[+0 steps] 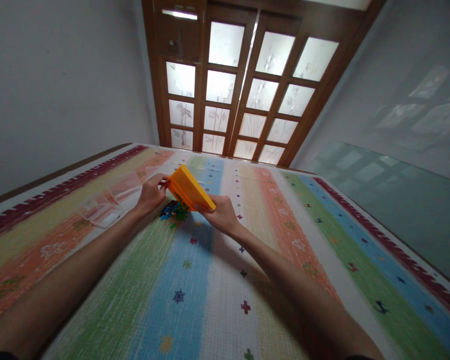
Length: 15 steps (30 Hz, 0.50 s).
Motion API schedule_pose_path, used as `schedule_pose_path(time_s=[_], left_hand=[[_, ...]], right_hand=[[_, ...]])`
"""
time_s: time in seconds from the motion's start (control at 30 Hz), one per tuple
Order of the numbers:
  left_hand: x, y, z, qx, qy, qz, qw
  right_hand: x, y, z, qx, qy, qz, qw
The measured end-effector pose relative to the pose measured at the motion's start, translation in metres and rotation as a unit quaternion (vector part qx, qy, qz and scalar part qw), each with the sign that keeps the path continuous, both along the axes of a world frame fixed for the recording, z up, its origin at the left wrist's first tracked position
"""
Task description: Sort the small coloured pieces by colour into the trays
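A flat orange box (189,189) is tilted steeply over the striped cloth, held at both ends. My left hand (152,192) grips its upper left corner with curled fingers. Its lower right end is clasped by my right hand (220,213). Under the tilted box lies a small heap of blue and green pieces (174,210) on the cloth, with one green piece a little apart.
A clear plastic lid or tray (112,199) lies on the cloth left of my left hand. The striped multicoloured cloth (217,280) covers the whole table. A wooden door with frosted panes (243,85) stands behind the far edge.
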<state>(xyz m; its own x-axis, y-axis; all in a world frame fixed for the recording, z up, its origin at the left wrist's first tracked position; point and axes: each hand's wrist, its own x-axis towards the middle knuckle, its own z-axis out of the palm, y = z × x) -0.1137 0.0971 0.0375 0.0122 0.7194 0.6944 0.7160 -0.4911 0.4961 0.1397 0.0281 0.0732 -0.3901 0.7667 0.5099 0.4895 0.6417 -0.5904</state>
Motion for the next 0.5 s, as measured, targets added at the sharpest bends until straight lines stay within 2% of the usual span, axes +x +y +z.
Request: schedule_pose_path(time_s=[0.27,0.5], left_hand=[[-0.014,-0.019,-0.004,0.016,0.018,0.009,1.000],[-0.013,-0.023,-0.002,0.023,0.028,0.010,0.999]], right_hand=[[0.004,-0.002,-0.003,-0.040,0.013,0.060,0.997],[0.008,-0.002,-0.001,0.025,-0.070,0.097,0.993]])
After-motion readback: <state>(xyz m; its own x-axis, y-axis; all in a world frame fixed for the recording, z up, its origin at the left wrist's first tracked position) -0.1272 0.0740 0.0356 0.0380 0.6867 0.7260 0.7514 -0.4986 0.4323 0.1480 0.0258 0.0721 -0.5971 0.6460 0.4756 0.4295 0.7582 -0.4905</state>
